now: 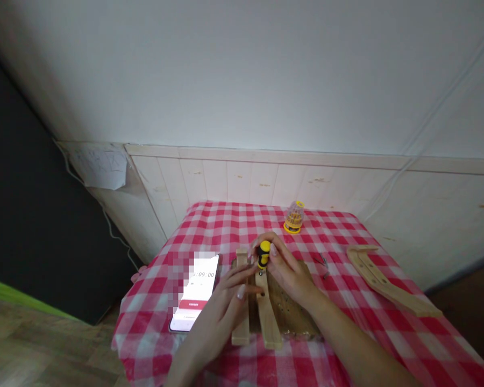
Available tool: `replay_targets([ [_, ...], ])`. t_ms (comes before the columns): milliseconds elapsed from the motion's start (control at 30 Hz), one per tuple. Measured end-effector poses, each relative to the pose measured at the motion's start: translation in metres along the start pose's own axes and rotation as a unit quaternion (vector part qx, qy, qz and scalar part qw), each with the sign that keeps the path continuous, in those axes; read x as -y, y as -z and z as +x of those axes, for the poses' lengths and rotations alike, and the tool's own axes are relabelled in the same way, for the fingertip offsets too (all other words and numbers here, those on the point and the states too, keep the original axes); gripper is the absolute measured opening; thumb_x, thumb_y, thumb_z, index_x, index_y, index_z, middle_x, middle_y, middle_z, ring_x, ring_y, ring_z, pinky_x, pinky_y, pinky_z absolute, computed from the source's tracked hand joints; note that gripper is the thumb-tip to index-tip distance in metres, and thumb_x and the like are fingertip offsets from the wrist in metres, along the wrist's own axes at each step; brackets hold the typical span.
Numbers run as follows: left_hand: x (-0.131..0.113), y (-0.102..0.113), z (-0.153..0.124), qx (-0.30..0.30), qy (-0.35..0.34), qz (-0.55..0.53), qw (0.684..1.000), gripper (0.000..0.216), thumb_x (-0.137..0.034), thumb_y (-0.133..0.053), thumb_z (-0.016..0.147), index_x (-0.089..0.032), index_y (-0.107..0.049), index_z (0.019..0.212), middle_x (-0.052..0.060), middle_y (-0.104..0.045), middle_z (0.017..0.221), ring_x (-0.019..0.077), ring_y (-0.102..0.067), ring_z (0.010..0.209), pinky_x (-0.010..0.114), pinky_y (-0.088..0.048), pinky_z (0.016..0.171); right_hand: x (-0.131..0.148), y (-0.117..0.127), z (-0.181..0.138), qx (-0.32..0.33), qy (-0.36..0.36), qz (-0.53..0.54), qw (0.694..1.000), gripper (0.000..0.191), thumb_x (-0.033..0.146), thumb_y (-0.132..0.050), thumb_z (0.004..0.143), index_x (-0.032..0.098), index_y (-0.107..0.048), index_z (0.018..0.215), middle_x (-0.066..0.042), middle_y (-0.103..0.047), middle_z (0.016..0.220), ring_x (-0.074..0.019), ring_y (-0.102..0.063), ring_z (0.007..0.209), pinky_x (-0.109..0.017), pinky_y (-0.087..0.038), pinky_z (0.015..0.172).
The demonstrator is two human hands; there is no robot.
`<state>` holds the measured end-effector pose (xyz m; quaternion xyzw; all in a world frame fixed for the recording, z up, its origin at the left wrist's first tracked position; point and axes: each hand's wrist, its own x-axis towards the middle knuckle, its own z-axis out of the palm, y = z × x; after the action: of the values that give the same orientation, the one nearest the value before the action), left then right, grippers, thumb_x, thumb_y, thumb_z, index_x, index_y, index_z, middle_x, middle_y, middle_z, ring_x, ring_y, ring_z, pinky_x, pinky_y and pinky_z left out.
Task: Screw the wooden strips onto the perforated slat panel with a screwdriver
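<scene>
My right hand [288, 273] is closed around a short yellow-and-black screwdriver [264, 249], which stands nearly upright. Its tip points down at a small metal screw [261, 273] in a curved wooden piece [269, 320]. My left hand [226, 301] reaches across from the left with its fingers stretched out, resting on the wood close to the screwdriver tip. Left of the curved piece lies a second wooden strip [241, 333], partly covered by that hand. Both strips rest on a worn brown board [292, 306] with small holes in it.
A phone [197, 287] with a timer on its screen lies to the left. Further back stands a clear bit case [294, 217] with a yellow base. Loose screws [322, 260] and more curved wooden pieces [395, 287] lie right, on the checked tablecloth [221, 220].
</scene>
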<state>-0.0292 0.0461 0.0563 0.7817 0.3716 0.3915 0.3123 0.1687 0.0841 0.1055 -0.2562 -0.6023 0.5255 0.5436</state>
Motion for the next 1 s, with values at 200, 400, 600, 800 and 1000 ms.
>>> replay_targets([
  [200,0.003,0.023,-0.010,0.072,-0.155,0.175,0.970,0.077,-0.082,-0.025,0.104,-0.032,-0.065,0.148,0.003,-0.058,0.162,0.0355,-0.050,0.153,0.063,-0.041,0.126,-0.004,0.001,0.000,-0.002,0.014,0.016,1.000,0.034,0.061,-0.058,0.104,0.027,-0.064,0.104,-0.005,-0.070,0.101,-0.0244,-0.068,0.102,-0.042,-0.054,0.096],
  [400,0.022,0.019,-0.019,0.040,-0.225,0.296,0.928,0.081,-0.080,-0.035,0.104,-0.025,-0.045,0.163,0.005,-0.067,0.152,0.0299,-0.061,0.144,0.049,-0.046,0.123,-0.003,0.000,0.001,0.001,0.010,0.025,1.000,0.035,0.062,-0.059,0.103,0.027,-0.063,0.103,-0.004,-0.070,0.096,-0.0245,-0.068,0.098,-0.042,-0.053,0.093],
  [600,0.016,0.014,-0.025,-0.077,-0.289,0.375,0.878,0.061,-0.062,-0.055,0.105,-0.022,-0.061,0.150,0.004,-0.078,0.136,0.0277,-0.066,0.138,0.043,-0.016,0.136,0.000,-0.003,0.000,0.002,-0.002,0.027,1.000,0.035,0.062,-0.058,0.104,0.027,-0.062,0.103,-0.004,-0.070,0.093,-0.0253,-0.068,0.098,-0.043,-0.053,0.091],
  [800,0.011,0.015,-0.029,-0.087,-0.304,0.343,0.884,0.036,-0.041,-0.056,0.109,-0.021,-0.070,0.135,0.005,-0.084,0.124,0.0206,-0.075,0.126,0.033,-0.035,0.129,0.001,-0.005,0.001,0.012,0.007,0.026,1.000,0.035,0.062,-0.058,0.104,0.027,-0.061,0.104,-0.005,-0.071,0.094,-0.0246,-0.069,0.093,-0.043,-0.055,0.087],
  [1000,0.016,0.012,-0.030,-0.087,-0.291,0.347,0.887,0.028,-0.026,-0.051,0.111,-0.022,-0.071,0.129,0.006,-0.084,0.123,0.0197,-0.076,0.125,0.035,-0.042,0.125,0.003,-0.006,0.001,0.002,0.002,0.037,0.999,0.035,0.062,-0.059,0.103,0.027,-0.061,0.105,-0.004,-0.070,0.095,-0.0240,-0.068,0.091,-0.042,-0.054,0.085],
])
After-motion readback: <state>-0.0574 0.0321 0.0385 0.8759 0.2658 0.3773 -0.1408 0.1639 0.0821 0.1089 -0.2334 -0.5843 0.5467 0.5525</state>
